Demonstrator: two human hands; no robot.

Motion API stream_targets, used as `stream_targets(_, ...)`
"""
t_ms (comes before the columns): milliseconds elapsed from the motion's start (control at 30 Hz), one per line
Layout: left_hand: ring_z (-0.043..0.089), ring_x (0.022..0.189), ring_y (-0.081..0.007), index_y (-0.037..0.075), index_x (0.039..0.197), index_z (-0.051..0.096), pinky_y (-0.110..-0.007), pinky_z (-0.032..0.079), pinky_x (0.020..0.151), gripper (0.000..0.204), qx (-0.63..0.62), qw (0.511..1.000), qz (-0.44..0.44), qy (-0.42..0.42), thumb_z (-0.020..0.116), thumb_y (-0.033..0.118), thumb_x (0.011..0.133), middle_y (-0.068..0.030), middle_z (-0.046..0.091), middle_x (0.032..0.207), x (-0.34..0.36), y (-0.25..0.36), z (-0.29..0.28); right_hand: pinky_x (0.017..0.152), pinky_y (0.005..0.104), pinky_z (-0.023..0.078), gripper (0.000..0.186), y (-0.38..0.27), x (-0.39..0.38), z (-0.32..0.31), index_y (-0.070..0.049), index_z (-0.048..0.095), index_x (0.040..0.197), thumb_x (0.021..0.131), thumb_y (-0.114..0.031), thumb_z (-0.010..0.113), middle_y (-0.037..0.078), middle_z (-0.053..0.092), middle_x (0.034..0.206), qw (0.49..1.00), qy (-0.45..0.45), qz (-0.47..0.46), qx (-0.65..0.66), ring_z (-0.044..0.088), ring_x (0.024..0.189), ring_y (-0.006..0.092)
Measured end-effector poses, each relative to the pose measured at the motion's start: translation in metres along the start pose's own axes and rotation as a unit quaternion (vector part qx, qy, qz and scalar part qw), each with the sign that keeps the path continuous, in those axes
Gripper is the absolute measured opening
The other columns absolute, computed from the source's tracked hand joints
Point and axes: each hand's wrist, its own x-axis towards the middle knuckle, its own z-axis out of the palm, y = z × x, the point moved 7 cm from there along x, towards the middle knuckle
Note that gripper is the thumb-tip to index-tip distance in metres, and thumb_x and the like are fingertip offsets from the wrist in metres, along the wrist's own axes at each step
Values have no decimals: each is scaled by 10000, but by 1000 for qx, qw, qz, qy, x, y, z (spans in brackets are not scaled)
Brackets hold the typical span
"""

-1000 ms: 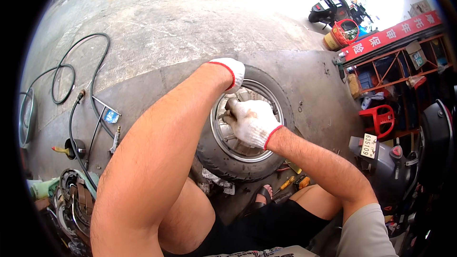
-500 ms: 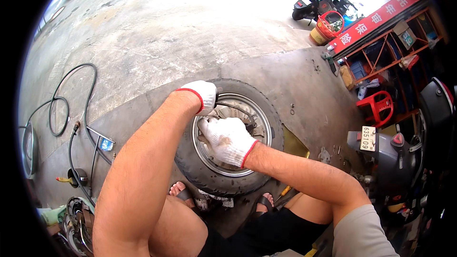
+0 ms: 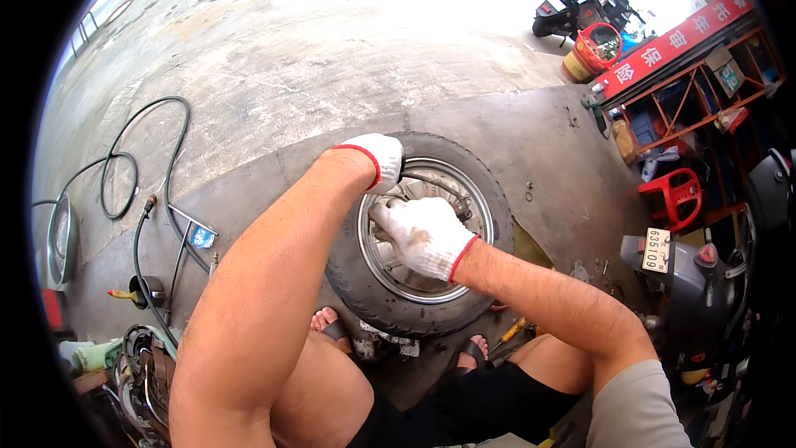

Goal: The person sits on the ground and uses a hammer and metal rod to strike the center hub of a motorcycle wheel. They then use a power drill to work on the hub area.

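Observation:
A wheel with a worn black tyre (image 3: 352, 278) and silver metal rim (image 3: 390, 284) lies flat on the ground in front of my feet. My left hand (image 3: 383, 159), in a white knit glove with red cuff, is closed over the tyre's upper left; what its fingers grip is hidden. A dark cable-like piece (image 3: 433, 180) curves from beside that hand across the hub. Over the hub's left part, my right hand (image 3: 423, 236), gloved alike, is closed with curled fingers. Anything inside it is hidden.
A black hose (image 3: 172, 153) loops across the left floor. A yellow-handled tool (image 3: 514, 330) lies by my right foot. Close on the right stands a dark scooter (image 3: 705, 290), with a red plastic stool (image 3: 673, 197) beyond it. Metal parts (image 3: 141, 373) crowd the lower left.
The whole view has shifted, so the scene sits a little farther right. Both hands keep nearly the same places on the wheel, still closed.

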Motion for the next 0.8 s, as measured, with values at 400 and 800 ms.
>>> stream_targets(400,713,904,-343,89,1042,773,-424,547,822,275,-30,998,5,-53,691,252,836,-188,744,1000,9,-22,3,732,451,544,222,-4,19,-40,-46,623,1060,894,-190,659,168,677,820,999,-10,1,33,682,814,366)
stream_targets(800,710,868,-345,55,1004,751,-438,546,760,227,25,999,6,-36,605,98,836,-206,731,950,-10,-1,-1,835,442,526,145,145,-54,-57,-73,645,1070,938,-133,629,178,701,963,963,172,199,55,676,936,375)
